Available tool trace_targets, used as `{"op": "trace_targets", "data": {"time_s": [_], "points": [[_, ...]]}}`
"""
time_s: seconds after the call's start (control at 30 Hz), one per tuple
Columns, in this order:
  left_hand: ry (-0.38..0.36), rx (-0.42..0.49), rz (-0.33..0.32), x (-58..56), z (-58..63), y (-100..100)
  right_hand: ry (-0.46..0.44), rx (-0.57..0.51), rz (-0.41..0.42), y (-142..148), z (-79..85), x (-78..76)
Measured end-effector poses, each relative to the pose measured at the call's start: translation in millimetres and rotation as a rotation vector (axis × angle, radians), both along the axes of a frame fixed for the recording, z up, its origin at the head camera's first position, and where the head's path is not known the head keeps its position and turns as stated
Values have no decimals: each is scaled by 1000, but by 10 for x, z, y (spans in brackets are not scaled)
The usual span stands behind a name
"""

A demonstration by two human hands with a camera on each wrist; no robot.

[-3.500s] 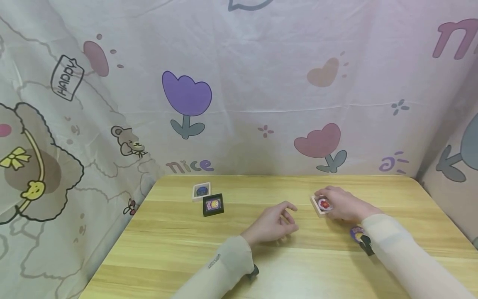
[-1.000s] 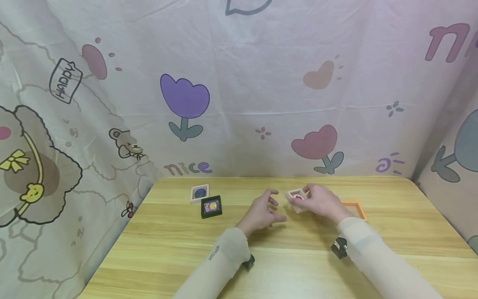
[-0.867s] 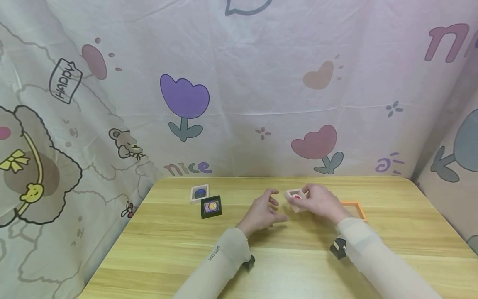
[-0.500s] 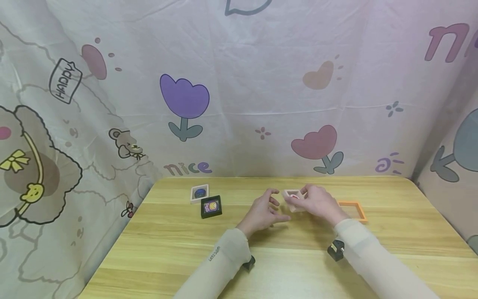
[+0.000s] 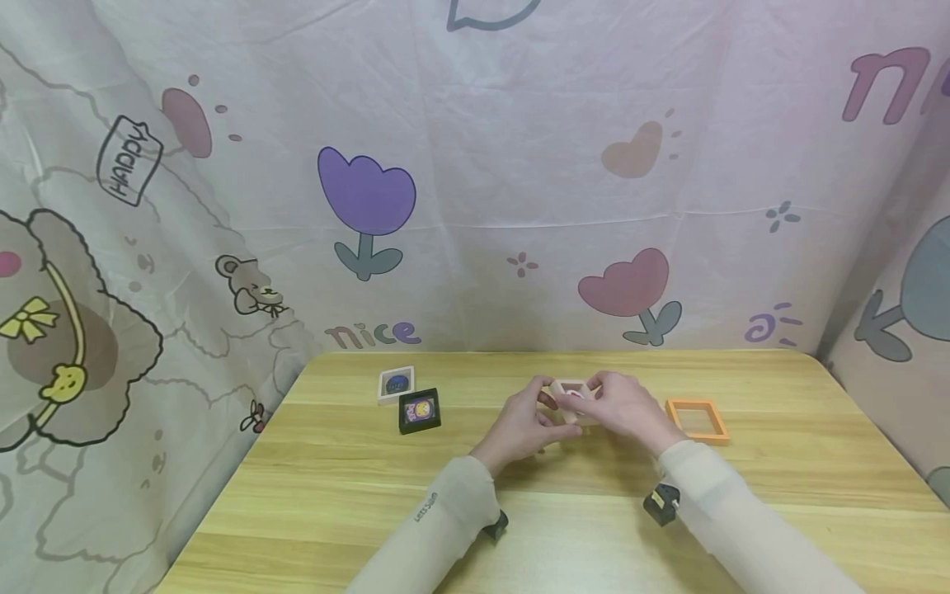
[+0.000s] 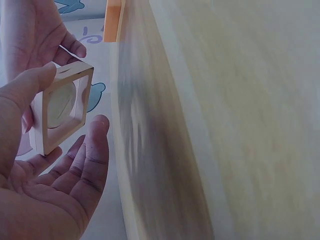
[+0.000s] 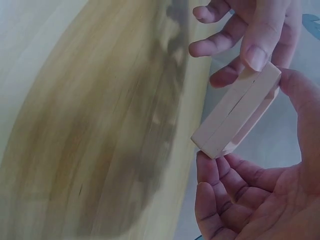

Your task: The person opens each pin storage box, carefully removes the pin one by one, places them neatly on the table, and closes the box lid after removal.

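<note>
- Item: 1 pale cream, square, box-like frame of rigid plastic or wood (image 7: 237, 112), held up off the tabletop, between the 2 hands. A round whitish disc (image 6: 61, 105) sits within its opening.
- Right hand (image 5: 627, 408): pinches the frame between thumb and fingertips at opposite edges.
- Left hand (image 5: 515, 425): also on the frame, thumb pressed to 1 edge and a finger against the lower corner; the remaining fingers spread free.
- Handling, as judged: light, stiff, with smooth sides that may slip. A thin dark seam runs along the side wall, which suggests 2 halves; uneven pressure could part them. Any film holding the disc would be the fragile portion.
- Recommended hold: solid outer edges or corners, fingertips kept away from the middle.
- Obstruction: the right thumb partly covers the disc in the head view.
- Surroundings: 1 orange square open frame (image 5: 705, 440) lies near, on the right side of the wood-grain table (image 5: 319, 495). On the left, well apart from the hands, lie 1 black square frame with a purple-and-yellow badge (image 5: 421, 426) and 1 whitish square frame with a dark blue disc (image 5: 382, 389), corners close; contact cannot be told.
- Black wrist device (image 5: 661, 504): hangs under the right sleeve.
</note>
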State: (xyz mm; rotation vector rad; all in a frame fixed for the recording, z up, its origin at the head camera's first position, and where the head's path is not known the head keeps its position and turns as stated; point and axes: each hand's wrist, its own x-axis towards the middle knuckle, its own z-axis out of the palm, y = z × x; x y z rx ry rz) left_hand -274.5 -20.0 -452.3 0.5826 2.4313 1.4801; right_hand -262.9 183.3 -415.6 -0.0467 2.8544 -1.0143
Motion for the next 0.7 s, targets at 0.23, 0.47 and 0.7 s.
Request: {"op": "trace_targets", "data": {"time_s": [0.23, 0.47, 0.7], "points": [[37, -29, -20, 18, -3, -32, -8, 2, 10, -31, 6, 34], [31, 17, -21, 35, -27, -92, 8, -6, 43, -47, 17, 78], [21, 52, -14, 59, -25, -147, 55, -11, 88, -27, 44, 143]]}}
